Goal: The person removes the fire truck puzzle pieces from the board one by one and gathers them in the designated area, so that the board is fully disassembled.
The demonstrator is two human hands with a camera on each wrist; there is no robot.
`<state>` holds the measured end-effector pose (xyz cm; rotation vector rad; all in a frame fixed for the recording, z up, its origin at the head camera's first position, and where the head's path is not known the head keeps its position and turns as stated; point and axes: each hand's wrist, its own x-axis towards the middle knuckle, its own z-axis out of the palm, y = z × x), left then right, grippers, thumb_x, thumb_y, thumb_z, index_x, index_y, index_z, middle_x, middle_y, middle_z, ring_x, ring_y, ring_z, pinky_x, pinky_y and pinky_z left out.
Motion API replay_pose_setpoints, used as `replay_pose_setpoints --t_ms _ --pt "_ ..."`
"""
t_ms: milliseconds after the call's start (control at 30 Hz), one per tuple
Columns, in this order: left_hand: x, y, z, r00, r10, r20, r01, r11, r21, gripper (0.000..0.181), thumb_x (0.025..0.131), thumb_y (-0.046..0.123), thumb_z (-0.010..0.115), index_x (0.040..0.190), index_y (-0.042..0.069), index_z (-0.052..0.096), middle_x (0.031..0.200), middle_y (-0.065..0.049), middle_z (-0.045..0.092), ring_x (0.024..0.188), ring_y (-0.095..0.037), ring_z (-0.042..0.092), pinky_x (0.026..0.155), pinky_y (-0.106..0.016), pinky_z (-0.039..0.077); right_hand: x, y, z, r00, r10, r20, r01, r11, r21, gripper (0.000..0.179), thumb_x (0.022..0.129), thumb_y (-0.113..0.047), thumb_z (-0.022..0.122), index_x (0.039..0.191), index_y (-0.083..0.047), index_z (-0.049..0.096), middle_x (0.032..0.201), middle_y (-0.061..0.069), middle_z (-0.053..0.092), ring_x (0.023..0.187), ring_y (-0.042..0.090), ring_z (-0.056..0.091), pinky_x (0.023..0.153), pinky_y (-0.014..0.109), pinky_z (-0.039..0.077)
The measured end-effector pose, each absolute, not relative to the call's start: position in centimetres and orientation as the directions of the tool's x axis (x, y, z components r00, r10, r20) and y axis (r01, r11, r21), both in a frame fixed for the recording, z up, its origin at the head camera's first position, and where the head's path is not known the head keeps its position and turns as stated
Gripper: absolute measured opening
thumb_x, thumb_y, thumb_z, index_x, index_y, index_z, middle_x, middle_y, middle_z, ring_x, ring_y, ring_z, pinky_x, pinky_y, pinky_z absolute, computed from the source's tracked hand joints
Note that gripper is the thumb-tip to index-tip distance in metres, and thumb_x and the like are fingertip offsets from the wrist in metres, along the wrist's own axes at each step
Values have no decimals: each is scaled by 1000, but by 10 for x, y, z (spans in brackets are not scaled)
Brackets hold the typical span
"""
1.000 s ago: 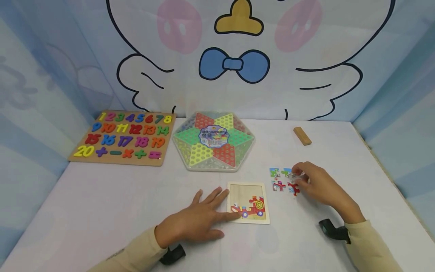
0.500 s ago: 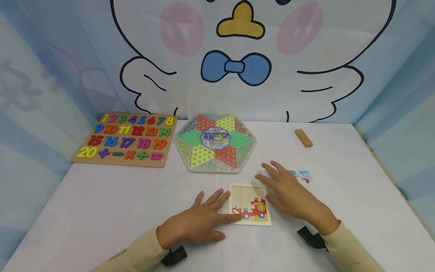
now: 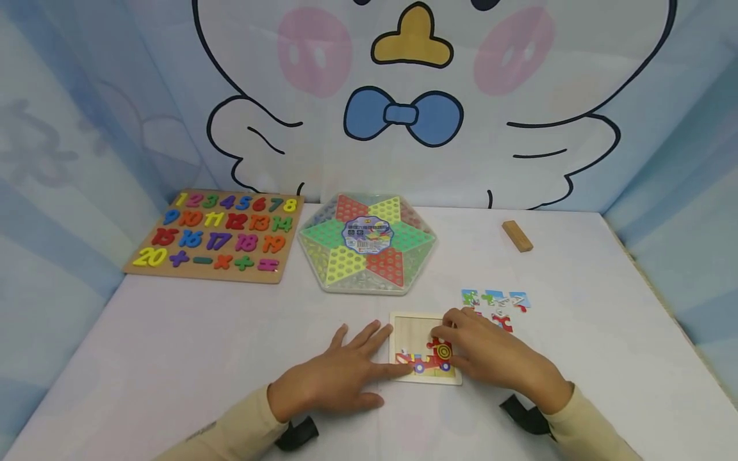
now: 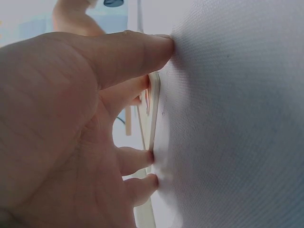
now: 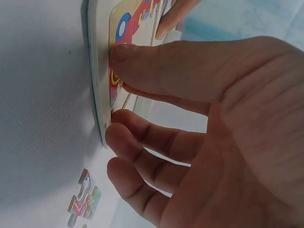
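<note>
A small square wooden puzzle tray (image 3: 412, 323) lies on the table, with joined red tractor pieces (image 3: 423, 363) along its lower part. My left hand (image 3: 331, 376) lies spread with fingers straight; one finger rests on the lower left of the tray and others touch its left edge. My right hand (image 3: 490, 352) is over the tray's right side. Its thumb (image 5: 137, 59) and index finger touch the red puzzle piece with the yellow wheel (image 3: 443, 351), while the other fingers hang loosely. Loose jigsaw pieces (image 3: 501, 322) lie just beyond the right hand, one partly covered by it.
A wooden number board (image 3: 202, 269) stands at the back left. Beside it lies a hexagonal Chinese checkers set (image 3: 368, 256) in clear packaging. A small wooden block (image 3: 517, 236) lies at the back right, and a printed curtain (image 3: 403, 166) closes off the far side.
My right hand has moved left from the loose pieces to the tray, and its spread fingers have come down on the wheel piece. My left hand stays in place on the tray.
</note>
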<state>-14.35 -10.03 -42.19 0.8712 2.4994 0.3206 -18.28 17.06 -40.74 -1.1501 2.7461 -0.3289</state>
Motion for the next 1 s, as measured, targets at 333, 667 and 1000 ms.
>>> replay_pose_setpoints --t_ms 333,667,1000 --pt "-143 -100 -422 -685 638 -352 535 768 352 62 95 42 72 150 52 45 171 -5 15 157 -28 10 116 -69 16 -186 169 -412 -705 -704 -88 -644 687 -336 30 87 -5 79 114 -10 68 99 -2 55 81 8 51 70 28 50" --pt "-143 -100 -421 -687 635 -355 522 770 366 63 95 42 72 150 52 44 171 -5 15 157 -29 10 116 -69 15 -190 169 -416 -713 -695 -93 -612 681 -402 28 91 -2 72 115 -10 61 92 -5 51 74 6 48 65 25 45" --pt "-143 -100 -422 -689 637 -345 520 767 377 63 95 40 72 150 52 44 171 -5 14 157 -29 9 116 -69 15 -192 171 -417 -720 -684 -116 -567 677 -469 25 92 0 69 109 -14 57 90 -6 51 74 7 49 66 25 45"
